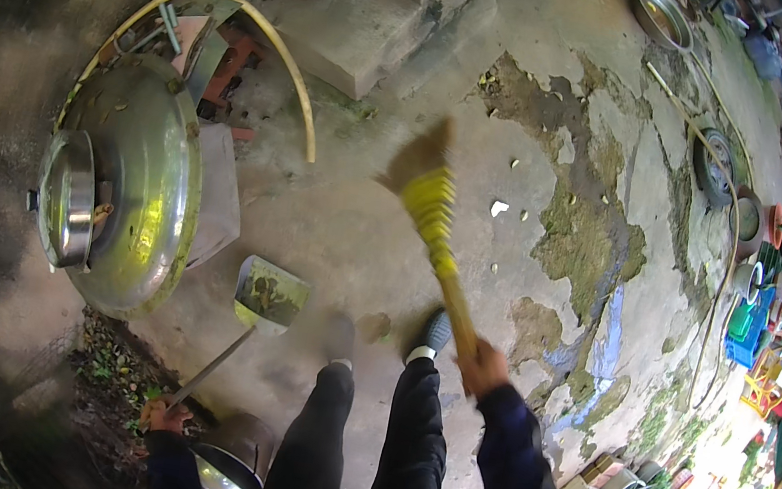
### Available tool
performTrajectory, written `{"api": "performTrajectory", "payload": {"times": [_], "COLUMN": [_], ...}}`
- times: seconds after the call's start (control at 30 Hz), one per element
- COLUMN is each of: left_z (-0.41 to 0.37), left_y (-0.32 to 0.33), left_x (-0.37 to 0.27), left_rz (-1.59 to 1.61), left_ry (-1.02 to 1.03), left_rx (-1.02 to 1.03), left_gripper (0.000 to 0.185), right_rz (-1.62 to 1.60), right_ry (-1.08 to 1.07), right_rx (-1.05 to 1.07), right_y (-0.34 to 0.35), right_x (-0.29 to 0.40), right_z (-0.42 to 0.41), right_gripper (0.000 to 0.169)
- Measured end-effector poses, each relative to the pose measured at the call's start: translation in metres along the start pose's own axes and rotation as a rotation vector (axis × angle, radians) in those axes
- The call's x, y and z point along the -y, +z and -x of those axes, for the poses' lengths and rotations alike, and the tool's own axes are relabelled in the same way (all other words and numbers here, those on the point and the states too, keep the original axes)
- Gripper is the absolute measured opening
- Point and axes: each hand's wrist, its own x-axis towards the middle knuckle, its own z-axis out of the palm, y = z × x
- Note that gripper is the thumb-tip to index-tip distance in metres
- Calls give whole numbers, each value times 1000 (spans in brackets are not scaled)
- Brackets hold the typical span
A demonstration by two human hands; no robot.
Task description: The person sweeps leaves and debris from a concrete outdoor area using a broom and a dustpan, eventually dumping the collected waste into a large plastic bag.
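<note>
My right hand [482, 368] is closed round the wooden-looking handle of a broom [441, 237] with yellow binding. The broom's brown bristles are blurred and stand out ahead of my feet, over the concrete floor [334, 221]; whether they touch it I cannot tell. At the lower left, my left hand [165, 414] grips the long thin handle of a dustpan [271, 296]. Dark debris shows in the dustpan, which is to the left of my feet. A small white scrap [499, 207] and scattered leaves lie on the floor to the right of the bristles.
A large round metal lid or basin [149, 186] with a smaller metal pan [68, 196] stands at left, beside a curved yellow hose [289, 62]. Concrete blocks [331, 38] are ahead. A wheel [714, 165], another hose [729, 242] and a metal basin [664, 16] lie right, near cracked, mossy ground.
</note>
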Motion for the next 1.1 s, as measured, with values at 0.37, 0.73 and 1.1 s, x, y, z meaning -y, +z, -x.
{"api": "performTrajectory", "payload": {"times": [0.37, 0.73, 1.1], "left_z": [1, 19, -35], "left_y": [128, 310, 453], "left_x": [24, 28, 77], "left_rz": [-133, -394, -377], "left_ry": [252, 512, -26], "left_rx": [249, 483, 460], "left_gripper": [23, 10, 15], "right_rz": [-29, -346, -959], "right_ry": [141, 734, 385], "right_rx": [167, -237, -680], "right_y": [-16, -135, -251], "right_x": [-11, -229, -118], "right_z": [-184, 98, 178], "right_gripper": [33, 24, 20]}}
